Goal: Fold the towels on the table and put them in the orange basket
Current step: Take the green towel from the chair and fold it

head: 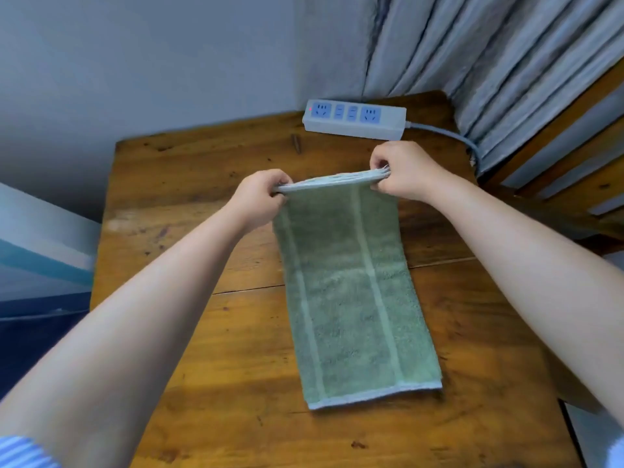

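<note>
A green towel [351, 292] with pale stripes lies folded into a long strip down the middle of the wooden table [189, 332]. Its far end is lifted off the wood. My left hand [260, 197] pinches the far left corner, and my right hand [401, 170] pinches the far right corner, with several layered edges showing between the fingers. The near end, with its light blue hem, rests flat near the table's front. No orange basket is in view.
A white power strip [354, 119] with blue sockets lies at the table's far edge, its grey cable [469, 143] running off right. Grey curtains [489, 55] hang behind. A wooden chair [574, 157] stands at the right, and a blue surface [37, 251] at the left.
</note>
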Demonstrator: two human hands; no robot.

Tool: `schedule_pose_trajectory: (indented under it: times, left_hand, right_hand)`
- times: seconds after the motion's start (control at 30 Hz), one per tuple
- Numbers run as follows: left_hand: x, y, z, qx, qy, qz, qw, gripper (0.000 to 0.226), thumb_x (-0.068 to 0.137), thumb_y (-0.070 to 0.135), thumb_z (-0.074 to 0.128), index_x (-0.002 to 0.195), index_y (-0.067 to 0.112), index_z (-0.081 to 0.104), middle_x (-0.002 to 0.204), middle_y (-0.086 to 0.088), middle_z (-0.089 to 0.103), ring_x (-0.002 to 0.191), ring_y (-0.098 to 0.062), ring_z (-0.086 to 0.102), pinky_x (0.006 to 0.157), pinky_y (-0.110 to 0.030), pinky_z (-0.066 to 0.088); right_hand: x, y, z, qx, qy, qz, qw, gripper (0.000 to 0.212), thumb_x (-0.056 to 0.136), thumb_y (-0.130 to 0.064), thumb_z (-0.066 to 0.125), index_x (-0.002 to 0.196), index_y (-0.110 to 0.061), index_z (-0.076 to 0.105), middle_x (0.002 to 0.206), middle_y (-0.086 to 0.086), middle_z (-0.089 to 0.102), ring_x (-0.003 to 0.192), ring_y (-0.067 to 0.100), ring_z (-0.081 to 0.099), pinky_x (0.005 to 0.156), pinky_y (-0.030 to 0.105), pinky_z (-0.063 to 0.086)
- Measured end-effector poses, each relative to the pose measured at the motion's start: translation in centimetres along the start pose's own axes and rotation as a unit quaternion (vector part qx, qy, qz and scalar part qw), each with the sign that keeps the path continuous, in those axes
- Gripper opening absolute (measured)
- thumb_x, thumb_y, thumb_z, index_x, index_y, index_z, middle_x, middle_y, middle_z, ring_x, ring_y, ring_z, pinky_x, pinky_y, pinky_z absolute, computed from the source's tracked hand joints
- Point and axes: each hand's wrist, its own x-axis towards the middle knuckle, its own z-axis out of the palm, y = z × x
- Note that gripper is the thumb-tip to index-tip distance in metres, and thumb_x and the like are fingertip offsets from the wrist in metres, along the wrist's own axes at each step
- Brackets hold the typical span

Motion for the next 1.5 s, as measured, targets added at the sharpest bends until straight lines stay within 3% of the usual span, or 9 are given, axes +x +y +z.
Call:
schedule_pose_trajectory:
  times: [0.23,0.5,0.8,0.97,1.07,1.2,1.3,1.4,1.5]
  left_hand:
    - [-7.3,0.8,-1.1,0.08,0.095,0.209,0.97,0.02,0.078,-0.004,0.058,0.097,-0.004,0.063,0.096,-0.019,0.064,0.093,-0.035,0.056,0.075,-0.033,0.041]
    - [-17.3,-0.6,3.0,0.158,-0.051,0.353,0.921,0.025,0.053,-0.003,0.084,0.071,0.002,0.067,0.065,-0.013,0.064,0.061,-0.03,0.063,0.05,-0.028,0.051]
    - [-19.6,-1.6,9.3,0.202,-0.103,0.28,0.933,0.024,0.088,0.009,0.049,0.11,0.003,0.057,0.109,-0.015,0.056,0.106,-0.026,0.05,0.085,-0.039,0.045]
    - [-20.4,-2.1,10.0,0.211,-0.078,0.322,0.92,0.023,0.061,0.002,0.075,0.082,0.002,0.067,0.078,-0.014,0.064,0.072,-0.029,0.063,0.052,-0.031,0.053]
    - [-20.3,-2.7,9.8,0.216,-0.118,0.313,0.917,0.026,0.075,0.021,0.07,0.094,0.004,0.065,0.092,-0.013,0.063,0.087,-0.028,0.061,0.068,-0.033,0.053]
    - [-19.9,-1.8,8.9,0.12,0.031,0.317,0.94,0.011,0.073,0.009,0.065,0.075,0.0,0.068,0.07,-0.014,0.065,0.061,-0.029,0.062,0.052,-0.027,0.052]
    - [-17.3,0.2,9.1,0.062,0.132,0.221,0.964,0.03,0.069,-0.009,0.056,0.097,-0.01,0.065,0.098,-0.026,0.066,0.09,-0.04,0.064,0.075,-0.043,0.054]
    - [-14.8,1.4,10.2,0.031,0.072,0.071,0.994,0.047,0.091,0.001,0.039,0.138,-0.002,0.035,0.149,-0.02,0.028,0.141,-0.03,0.02,0.115,-0.033,0.015]
    - [-13.1,0.1,12.3,0.116,0.028,0.035,0.992,0.053,0.099,0.025,0.024,0.147,0.008,0.008,0.157,-0.007,0.001,0.145,-0.02,-0.007,0.115,-0.031,-0.007]
  right_hand:
    - [-7.5,-1.7,-1.2,-0.066,0.143,-0.097,0.983,0.018,0.062,0.012,0.057,0.076,0.001,0.058,0.082,0.02,0.059,0.08,0.035,0.052,0.07,0.037,0.036]
    - [-18.9,-1.6,4.0,-0.171,0.012,-0.127,0.977,0.022,0.059,0.011,0.066,0.071,-0.005,0.056,0.078,0.014,0.059,0.079,0.034,0.055,0.066,0.033,0.037]
    - [-22.7,-0.6,8.3,-0.26,0.107,-0.161,0.946,0.036,0.034,0.019,0.073,0.061,0.0,0.06,0.061,0.013,0.059,0.058,0.03,0.06,0.054,0.033,0.049]
    - [-23.9,0.0,10.9,-0.252,0.104,-0.151,0.95,0.04,0.031,0.016,0.076,0.064,-0.004,0.063,0.069,0.012,0.064,0.066,0.028,0.065,0.06,0.034,0.052]
    - [-24.4,-0.4,11.2,-0.249,0.078,-0.137,0.956,0.043,0.03,0.013,0.077,0.068,-0.005,0.066,0.075,0.01,0.067,0.073,0.028,0.068,0.068,0.042,0.054]
    - [-23.8,-0.8,9.5,-0.209,0.108,-0.135,0.963,0.031,0.046,0.009,0.069,0.075,-0.004,0.069,0.076,0.009,0.069,0.075,0.028,0.068,0.078,0.047,0.051]
    - [-20.3,-2.1,8.6,-0.161,0.18,-0.105,0.965,0.031,0.067,0.006,0.046,0.088,0.004,0.068,0.091,0.02,0.069,0.09,0.036,0.067,0.084,0.05,0.049]
    - [-16.2,-3.8,9.1,-0.126,0.105,-0.027,0.986,0.041,0.087,-0.004,0.044,0.127,-0.002,0.05,0.138,0.02,0.045,0.133,0.035,0.036,0.111,0.051,0.022]
    - [-13.8,-3.7,11.2,-0.148,0.003,-0.008,0.989,0.049,0.098,-0.032,0.028,0.145,-0.023,0.018,0.157,0.002,0.006,0.145,0.022,-0.001,0.116,0.044,-0.005]
